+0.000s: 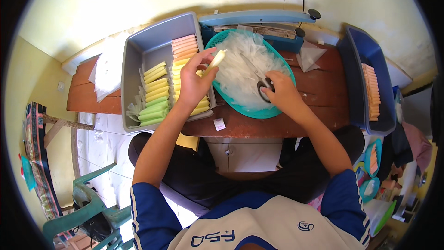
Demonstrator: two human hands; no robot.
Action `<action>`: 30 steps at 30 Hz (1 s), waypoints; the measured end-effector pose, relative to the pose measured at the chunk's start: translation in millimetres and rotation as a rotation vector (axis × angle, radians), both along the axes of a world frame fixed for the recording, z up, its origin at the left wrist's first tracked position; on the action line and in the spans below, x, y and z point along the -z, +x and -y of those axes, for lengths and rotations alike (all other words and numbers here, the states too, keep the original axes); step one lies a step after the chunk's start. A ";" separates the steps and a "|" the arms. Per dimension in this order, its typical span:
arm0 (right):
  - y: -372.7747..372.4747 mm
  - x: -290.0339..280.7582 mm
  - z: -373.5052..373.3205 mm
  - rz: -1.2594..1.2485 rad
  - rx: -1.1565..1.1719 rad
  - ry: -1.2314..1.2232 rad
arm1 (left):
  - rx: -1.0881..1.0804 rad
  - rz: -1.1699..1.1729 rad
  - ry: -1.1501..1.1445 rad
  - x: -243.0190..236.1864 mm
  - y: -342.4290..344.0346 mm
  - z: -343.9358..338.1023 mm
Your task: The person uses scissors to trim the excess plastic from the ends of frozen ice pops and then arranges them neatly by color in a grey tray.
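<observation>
Between the fingers of my left hand [196, 76] is a pale yellow stick in clear plastic [216, 60], tilted up to the right. My right hand [283, 91] grips scissors [264, 85] by their black handles, with the blades pointing up and left over a heap of clear plastic pieces [231, 48]. That heap fills a turquoise oval basket [247, 112]. Left of it, a grey tub [138, 46] holds rows of wrapped sticks: pink ones [184, 46], yellow ones [156, 85] and green ones [155, 109]. My left wrist hides part of the yellow row.
A blue bag sealer [259, 17] stands behind the basket. At the right end of the brown wooden table [323, 97], a dark blue tub [356, 83] holds orange sticks [371, 91]. Plastic sheets [108, 71] lie at the left. A green chair [88, 213] stands lower left.
</observation>
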State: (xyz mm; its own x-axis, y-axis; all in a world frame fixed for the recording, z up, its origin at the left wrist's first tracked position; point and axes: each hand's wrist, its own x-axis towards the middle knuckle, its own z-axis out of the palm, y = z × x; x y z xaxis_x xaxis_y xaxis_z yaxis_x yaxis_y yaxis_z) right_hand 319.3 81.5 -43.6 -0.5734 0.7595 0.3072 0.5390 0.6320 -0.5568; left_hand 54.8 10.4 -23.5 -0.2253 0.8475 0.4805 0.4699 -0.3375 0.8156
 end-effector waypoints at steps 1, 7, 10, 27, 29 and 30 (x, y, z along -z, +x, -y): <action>0.1 4.6 0.5 0.072 -0.012 0.047 | 0.009 0.087 -0.022 -0.2 -1.8 0.3; -29.8 -35.9 3.0 0.128 -0.054 0.015 | 0.048 0.168 0.037 -6.7 -25.4 7.1; -60.8 -63.9 -1.6 -0.171 -0.166 -0.077 | 0.112 0.120 -0.030 -18.0 -40.5 11.9; -181.1 -72.8 -15.8 -0.569 -0.472 -0.727 | 0.271 0.372 -0.249 -50.4 -100.6 31.8; -181.8 -70.1 -15.3 -0.582 -0.461 -0.708 | 0.264 0.374 -0.246 -49.9 -99.6 32.6; -183.4 -69.1 -15.3 -0.605 -0.468 -0.696 | 0.263 0.367 -0.233 -49.8 -100.3 33.1</action>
State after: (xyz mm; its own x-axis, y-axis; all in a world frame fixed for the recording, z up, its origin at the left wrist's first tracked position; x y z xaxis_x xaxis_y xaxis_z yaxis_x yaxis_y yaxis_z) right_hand 135.9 96.8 25.4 -0.7531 0.6200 0.2200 -0.1694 0.1404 -0.9755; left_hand -45.5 -22.7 26.3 -0.1080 0.9735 0.2017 0.0620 -0.1959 0.9787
